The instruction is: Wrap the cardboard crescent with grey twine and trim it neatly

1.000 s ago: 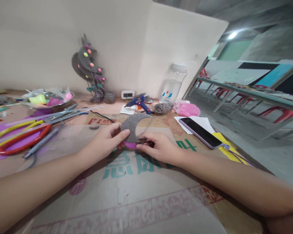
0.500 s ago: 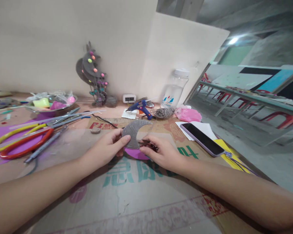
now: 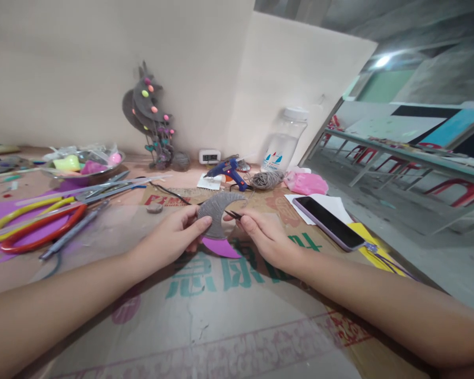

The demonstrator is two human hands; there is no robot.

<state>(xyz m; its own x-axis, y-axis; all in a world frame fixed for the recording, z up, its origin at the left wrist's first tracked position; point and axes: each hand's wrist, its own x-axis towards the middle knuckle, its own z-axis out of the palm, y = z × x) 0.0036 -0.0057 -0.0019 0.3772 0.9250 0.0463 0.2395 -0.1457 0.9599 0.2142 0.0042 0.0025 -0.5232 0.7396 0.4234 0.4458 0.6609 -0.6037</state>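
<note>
A grey crescent, its surface finely ridged, is pinched at its left side by my left hand, thumb on top. From beneath its lower edge a piece of purple sheet sticks out. My right hand is closed around a small dark pointed tool, whose tips point left into the crescent's inner curve. Below both hands lies printed cardboard.
Scissors with yellow and red handles and a pen lie left. Behind stand a bowl, a decorated grey crescent, a blue glue gun, yarn and a bottle. A phone is right.
My right hand and the dark tool have drawn slightly away from the crescent, exposing the tool's tips. The purple piece now shows a curved, pointed right end.
</note>
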